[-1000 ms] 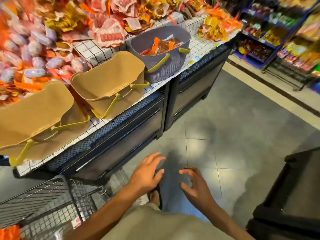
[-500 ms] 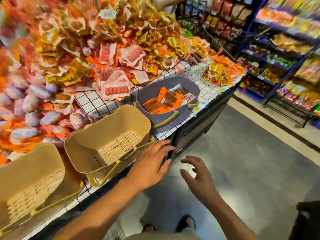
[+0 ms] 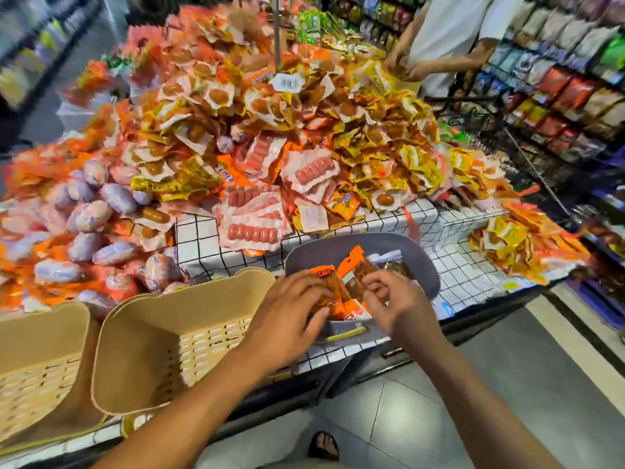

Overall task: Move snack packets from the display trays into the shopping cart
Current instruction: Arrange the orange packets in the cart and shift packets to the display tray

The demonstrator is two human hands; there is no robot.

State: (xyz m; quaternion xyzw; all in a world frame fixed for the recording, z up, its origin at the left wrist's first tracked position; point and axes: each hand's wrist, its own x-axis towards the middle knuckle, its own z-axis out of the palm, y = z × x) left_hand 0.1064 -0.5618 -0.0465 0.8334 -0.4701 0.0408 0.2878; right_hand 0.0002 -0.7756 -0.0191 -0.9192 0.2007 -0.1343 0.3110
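Note:
A grey basket (image 3: 389, 240) sits at the front edge of the display table and holds several orange and brown snack packets (image 3: 353, 264). Both my hands reach into it. My left hand (image 3: 291, 311) lies over the orange packets at the basket's left side, fingers and thumb curled round them. My right hand (image 3: 397, 299) is just to the right, its fingers curled and pinching a brown packet. The packets under my palms are hidden. The shopping cart is out of view.
Two beige baskets (image 3: 176, 333) (image 3: 33, 363) stand left of the grey one on the gridded table cloth (image 3: 466, 275). A tall heap of snack packets (image 3: 270, 147) fills the table behind. Another person (image 3: 449, 38) stands at the far right by stocked shelves (image 3: 568, 79).
The view has tilted up from the floor and cart to the table. Both hands have moved forward from open air into the grey basket and closed on packets.

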